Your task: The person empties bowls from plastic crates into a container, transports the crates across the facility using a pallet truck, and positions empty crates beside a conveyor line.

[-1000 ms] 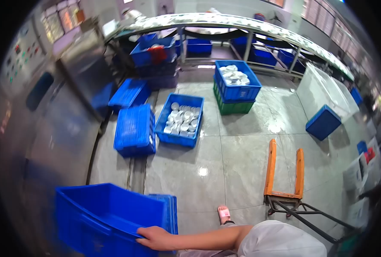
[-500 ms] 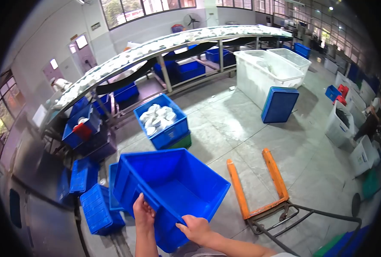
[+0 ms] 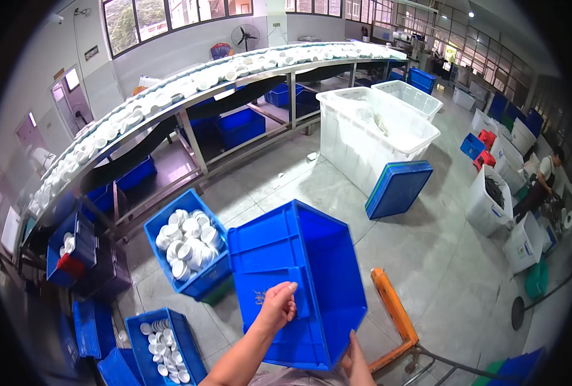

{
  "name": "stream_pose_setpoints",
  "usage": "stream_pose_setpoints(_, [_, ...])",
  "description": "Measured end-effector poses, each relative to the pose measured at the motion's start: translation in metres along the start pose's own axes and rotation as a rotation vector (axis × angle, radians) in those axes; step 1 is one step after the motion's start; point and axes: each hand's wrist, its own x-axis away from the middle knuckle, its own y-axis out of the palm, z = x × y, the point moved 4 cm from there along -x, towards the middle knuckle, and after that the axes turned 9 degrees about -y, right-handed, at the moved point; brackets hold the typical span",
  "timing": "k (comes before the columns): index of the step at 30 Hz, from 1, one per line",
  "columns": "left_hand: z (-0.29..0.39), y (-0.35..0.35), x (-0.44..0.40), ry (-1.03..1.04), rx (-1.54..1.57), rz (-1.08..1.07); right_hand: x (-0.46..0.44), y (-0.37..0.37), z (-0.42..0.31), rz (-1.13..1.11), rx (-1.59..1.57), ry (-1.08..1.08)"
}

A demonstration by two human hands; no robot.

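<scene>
A large blue plastic bin [image 3: 263, 241] is held up in front of me, tilted so that its outer side faces me and its open top points right. My left hand [image 3: 277, 307] is closed on the grip ledge of that side. My right hand [image 3: 357, 363] holds the lower rim corner, its fingers partly hidden behind the bin. The visible inside of the bin shows bare blue plastic. Left of it stands a blue crate [image 3: 154, 225] piled with small white cups [image 3: 189, 238]. Nearer to me is a second crate [image 3: 186, 344], with white round pieces inside.
An orange pallet jack [image 3: 394, 309] stands to the right. Beyond are big white tubs [image 3: 337, 128] and blue lids [image 3: 398, 186] leaning on one. A curved conveyor [image 3: 183, 96] carries many white pieces along the back. At far right a person [image 3: 546, 180] is among white bins.
The bin has turned from opening upward to opening rightward, and moved right in view. My right hand has shifted to its lower corner. The view has swung, revealing the crate near my left.
</scene>
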Motion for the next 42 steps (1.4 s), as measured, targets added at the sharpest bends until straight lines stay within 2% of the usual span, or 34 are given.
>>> stream_pose_setpoints(2, [0.002,-0.002,-0.018,-0.012,0.000,-0.087,-0.024,-0.007,-0.010,0.078,-0.099,0.035])
stream_pose_setpoints(5, [0.014,-0.015,-0.055,-0.050,-0.030,-0.120,-0.063,-0.027,-0.019,0.247,-0.065,0.053])
stream_pose_setpoints(7, [0.026,-0.024,-0.069,-0.060,-0.083,-0.081,-0.088,-0.024,-0.020,0.195,-0.049,0.056])
stream_pose_setpoints(9, [0.019,-0.063,-0.094,-0.063,-0.049,0.063,-0.079,0.007,-0.026,0.175,-0.092,0.027])
stream_pose_setpoints(11, [0.036,-0.095,-0.115,-0.090,0.034,0.026,-0.109,0.031,-0.036,0.198,-0.064,0.054])
stream_pose_setpoints(13, [0.044,-0.124,-0.092,-0.070,-0.120,0.296,-0.144,0.019,-0.034,0.214,0.045,0.036])
stream_pose_setpoints(15, [0.044,-0.193,-0.069,-0.011,-0.239,0.483,-0.172,0.041,-0.039,0.334,0.121,0.008])
stream_pose_setpoints(17, [0.038,-0.264,-0.027,-0.068,-0.245,0.594,-0.212,0.048,-0.041,0.349,0.083,-0.031])
stream_pose_setpoints(18, [0.027,-0.300,-0.004,-0.136,-0.192,0.534,-0.221,0.054,-0.045,0.395,0.119,-0.051])
stream_pose_setpoints(19, [0.009,-0.328,0.022,-0.185,-0.120,0.771,-0.227,0.063,-0.053,0.440,0.154,-0.071])
stream_pose_setpoints(21, [-0.043,-0.387,0.059,-0.143,0.198,0.701,-0.236,0.065,-0.063,0.473,0.211,-0.065])
stream_pose_setpoints(23, [-0.061,-0.407,0.079,-0.345,0.282,0.956,-0.261,0.084,-0.068,0.455,0.255,-0.013])
stream_pose_setpoints(24, [-0.072,-0.410,0.085,-0.394,0.244,1.004,-0.271,0.087,-0.061,0.548,0.266,-0.040])
stream_pose_setpoints(25, [-0.081,-0.412,0.092,-0.445,0.207,1.050,-0.271,0.091,-0.059,0.512,0.290,-0.040])
stream_pose_setpoints(27, [-0.159,-0.480,0.096,-0.544,0.624,0.443,-0.274,0.096,-0.057,0.476,0.313,-0.026])
stream_pose_setpoints(28, [-0.142,-0.456,0.102,-0.479,0.347,0.620,-0.281,0.103,-0.051,0.472,0.282,-0.034])
stream_pose_setpoints(29, [-0.059,-0.351,0.101,-0.461,0.046,0.812,-0.291,0.117,-0.048,0.468,0.250,-0.042])
stream_pose_setpoints(31, [0.001,-0.273,0.091,-0.434,-0.174,0.926,-0.321,0.141,-0.037,0.478,0.319,-0.039])
stream_pose_setpoints(33, [-0.005,-0.273,0.095,-0.427,-0.175,0.897,-0.338,0.170,-0.031,0.405,0.366,-0.081])
stream_pose_setpoints(35, [0.003,-0.281,0.099,-0.449,-0.181,0.889,-0.364,0.218,-0.003,0.434,0.364,-0.144])
stream_pose_setpoints(37, [0.017,-0.286,0.099,-0.469,-0.196,0.890,-0.429,0.269,0.019,0.347,0.310,-0.117])
stream_pose_setpoints(38, [0.026,-0.289,0.100,-0.477,-0.207,0.894,-0.455,0.292,0.034,0.348,0.294,-0.220])
stream_pose_setpoints(39, [0.033,-0.289,0.102,-0.488,-0.217,0.899,-0.506,0.304,0.060,0.199,0.174,-0.445])
stream_pose_setpoints(40, [0.042,-0.290,0.103,-0.494,-0.228,0.906,-0.502,0.362,0.053,0.192,0.123,-0.376])
stream_pose_setpoints(41, [0.049,-0.290,0.104,-0.500,-0.242,0.911,-0.522,0.406,0.055,0.171,0.136,-0.500])
stream_pose_setpoints(42, [0.057,-0.290,0.102,-0.509,-0.251,0.913,-0.537,0.439,0.048,0.166,0.254,-0.276])
